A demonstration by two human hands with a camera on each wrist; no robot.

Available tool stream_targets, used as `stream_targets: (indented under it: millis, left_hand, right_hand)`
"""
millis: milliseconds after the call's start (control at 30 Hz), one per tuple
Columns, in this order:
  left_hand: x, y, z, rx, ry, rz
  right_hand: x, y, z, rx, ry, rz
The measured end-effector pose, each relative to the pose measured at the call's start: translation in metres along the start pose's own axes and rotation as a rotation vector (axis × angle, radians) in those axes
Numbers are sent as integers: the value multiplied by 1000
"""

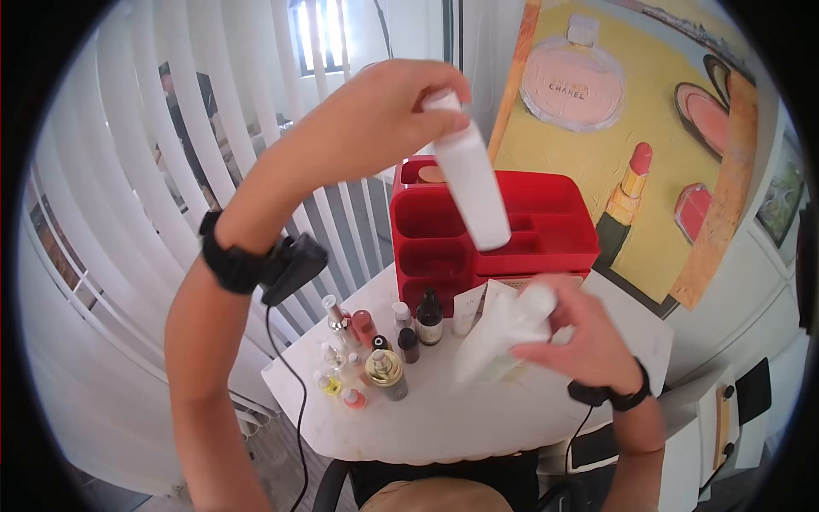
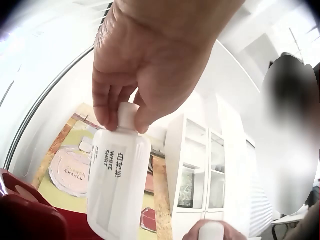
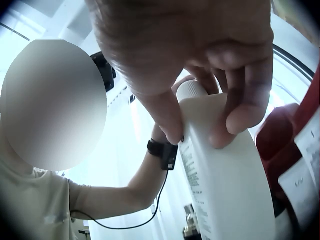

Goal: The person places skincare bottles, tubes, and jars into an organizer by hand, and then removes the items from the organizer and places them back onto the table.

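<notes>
My left hand (image 1: 397, 115) pinches a white bottle (image 1: 473, 188) by its cap, high over the red organizer (image 1: 435, 235). The bottle hangs tilted, its base over the organizer's compartments. In the left wrist view the same bottle (image 2: 117, 185) reads "WHITE SHIRT", with thumb and fingers at its cap. Lower and to the right, my right hand (image 1: 584, 328) grips another white bottle (image 1: 503, 337) near its shoulder, over the tabletop in front of the organizer. The right wrist view has this bottle (image 3: 225, 170) between thumb and fingers, below its ribbed cap (image 3: 191, 90).
Several small cosmetic bottles, among them a dark bottle (image 1: 429, 317) and a gold-topped jar (image 1: 386, 373), stand at the left of the white table (image 1: 401, 431). White tubes (image 1: 467, 309) stand before the organizer. A painting (image 1: 554, 162) leans behind; blinds (image 1: 200, 145) hang left.
</notes>
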State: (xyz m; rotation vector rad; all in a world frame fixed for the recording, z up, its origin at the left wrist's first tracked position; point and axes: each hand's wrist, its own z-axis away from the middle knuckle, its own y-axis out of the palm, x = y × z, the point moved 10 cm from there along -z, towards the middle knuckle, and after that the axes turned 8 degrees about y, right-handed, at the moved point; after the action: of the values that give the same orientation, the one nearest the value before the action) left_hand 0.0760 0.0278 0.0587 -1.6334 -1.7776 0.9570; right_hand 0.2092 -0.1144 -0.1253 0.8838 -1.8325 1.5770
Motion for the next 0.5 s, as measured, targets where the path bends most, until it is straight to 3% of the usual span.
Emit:
stream_targets:
  millis: [33,133,233,267,300,367,500]
  left_hand:
    - [4,-2,-11,-97,68,-27]
    - [18,19,-43,-155,82,-84]
    - [36,61,-66,-65,171,-143]
    - [40,70,-71,-71,175,-145]
    - [52,90,-75,36,113,-100]
    - [70,121,-80,238,-27,-34]
    - [83,126,-91,174,-73,-43]
  right_hand:
    - [10,-23,-2,-97,-65,-96]
    - [28,-82,-18,-311,-196,-311]
    - [38,-128,-46,-437,-191,-132]
    - [34,-142,-60,-463,-214,-19]
    - [26,-152,-75,-487,-234,94]
    - [20,-159,-102,-454,-207,189]
    - [-18,-153,-154,-323,-187,293]
